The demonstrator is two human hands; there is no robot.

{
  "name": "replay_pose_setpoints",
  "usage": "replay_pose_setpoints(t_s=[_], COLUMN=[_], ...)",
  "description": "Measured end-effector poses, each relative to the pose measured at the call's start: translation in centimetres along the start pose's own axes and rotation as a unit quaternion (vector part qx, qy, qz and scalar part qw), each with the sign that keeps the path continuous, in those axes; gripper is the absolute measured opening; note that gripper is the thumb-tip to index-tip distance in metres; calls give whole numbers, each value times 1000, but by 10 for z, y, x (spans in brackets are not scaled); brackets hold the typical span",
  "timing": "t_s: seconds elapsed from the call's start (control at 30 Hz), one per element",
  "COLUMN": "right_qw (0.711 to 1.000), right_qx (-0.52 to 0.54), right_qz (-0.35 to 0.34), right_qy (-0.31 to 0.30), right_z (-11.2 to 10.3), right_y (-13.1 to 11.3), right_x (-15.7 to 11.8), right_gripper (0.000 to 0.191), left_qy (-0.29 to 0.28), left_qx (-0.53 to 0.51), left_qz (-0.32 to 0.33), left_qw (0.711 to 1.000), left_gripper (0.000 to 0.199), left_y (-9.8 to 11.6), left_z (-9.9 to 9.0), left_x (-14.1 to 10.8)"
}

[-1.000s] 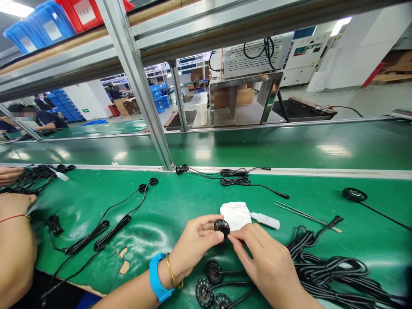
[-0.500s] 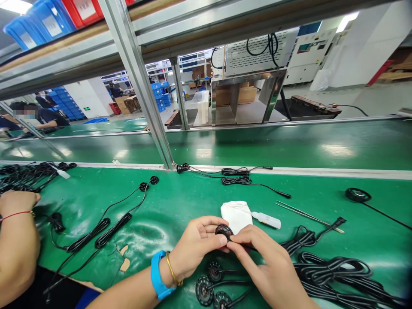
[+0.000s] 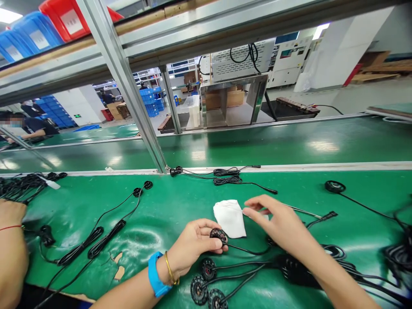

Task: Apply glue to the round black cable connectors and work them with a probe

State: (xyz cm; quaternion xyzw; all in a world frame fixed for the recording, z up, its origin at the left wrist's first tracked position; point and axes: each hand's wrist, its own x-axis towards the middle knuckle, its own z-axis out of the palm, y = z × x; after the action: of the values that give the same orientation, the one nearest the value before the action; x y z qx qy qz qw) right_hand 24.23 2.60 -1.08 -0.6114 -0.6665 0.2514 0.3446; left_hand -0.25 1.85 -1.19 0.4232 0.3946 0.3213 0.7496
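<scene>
My left hand (image 3: 198, 244), with a blue band and a gold bracelet at the wrist, pinches a small round black ring-shaped part (image 3: 219, 235) with a cable running from it to the right. My right hand (image 3: 277, 219) is in the air over the mat, fingers apart, nothing seen in it. Beside its fingertips lies a folded white cloth (image 3: 230, 218). Behind the fingers the small white bottle is mostly hidden. Metal tweezers (image 3: 304, 210) lie partly covered by this hand. Several similar round black parts (image 3: 199, 290) with cables sit below my left hand.
Bundled black cables (image 3: 227, 177) lie along the mat's far edge, more at left (image 3: 96, 240). A round part with cable (image 3: 335, 186) is at right. A metal post (image 3: 128, 90) rises behind the mat. Another person's arm (image 3: 11, 253) is at far left.
My right hand has let go of the round part and cable and moved up and right toward the bottle. My left hand keeps the part. The view has shifted slightly.
</scene>
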Motion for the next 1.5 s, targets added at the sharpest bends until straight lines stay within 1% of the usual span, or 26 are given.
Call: replay_pose_setpoints(t_s=[0.03, 0.1, 0.13, 0.2, 0.27, 0.33, 0.4, 0.47, 0.53, 0.67, 0.8, 0.9, 1.13, 1.23, 1.37, 1.5], right_qw=[999, 995, 993, 992, 994, 997, 994, 984, 977, 976, 981, 985, 986, 987, 987, 991], right_qx=[-51, -102, -107, -99, -71, -3, 80, 132, 150, 145, 121, 98, 73, 75, 100, 109], right_qz=[4, 5, 4, 4, 13, 36, 78, 119, 142, 152, 143, 134, 128, 125, 114, 74], right_qy=[11, -23, -49, -82, -85, -68, -20, 31, 56, 55, 55, 54, 72, 73, 53, 36], right_z=[-5, -12, -14, -15, -16, -17, -17, -15, -11, -4, -2, -2, -2, -4, -8, -12], right_y=[12, 31, 37, 41, 38, 31, 25, 20, 16, 12, 8, 6, -2, -4, -3, -5], right_x=[6, 13, 15, 15, 14, 14, 14, 14, 14, 11, 8, 6, 3, 2, 1, -2], right_gripper=[35, 32, 29, 26, 32, 41, 49, 55, 58, 55, 50, 50, 49, 48, 49, 44], left_qy=[-2, -7, -10, -13, -14, -6, 11, 28, 35, 36, 39, 46, 78, 91, 98, 102], left_qx=[2, 2, 2, 2, 1, -2, -9, -19, -27, -29, -33, -36, -55, -61, -71, -75], left_qz=[-3, -8, -10, -15, -17, -14, -9, -3, 0, 0, -6, -8, 6, 16, 40, 75], left_qw=[1000, 1000, 1000, 1000, 1000, 1000, 1000, 999, 999, 999, 999, 998, 995, 994, 992, 989], left_gripper=[43, 45, 45, 46, 46, 45, 44, 43, 43, 43, 44, 44, 45, 46, 43, 41], left_y=[0, -1, -2, -2, -2, -2, -1, 0, 0, 0, 0, 1, 2, 2, -2, -7], left_z=[1, 1, 1, 1, 0, 0, -1, -1, -1, -2, -1, 0, 2, 2, 2, 3], left_x=[0, 1, 1, 2, 3, 2, 2, 2, 2, 3, 3, 2, 2, 3, 4, 5])
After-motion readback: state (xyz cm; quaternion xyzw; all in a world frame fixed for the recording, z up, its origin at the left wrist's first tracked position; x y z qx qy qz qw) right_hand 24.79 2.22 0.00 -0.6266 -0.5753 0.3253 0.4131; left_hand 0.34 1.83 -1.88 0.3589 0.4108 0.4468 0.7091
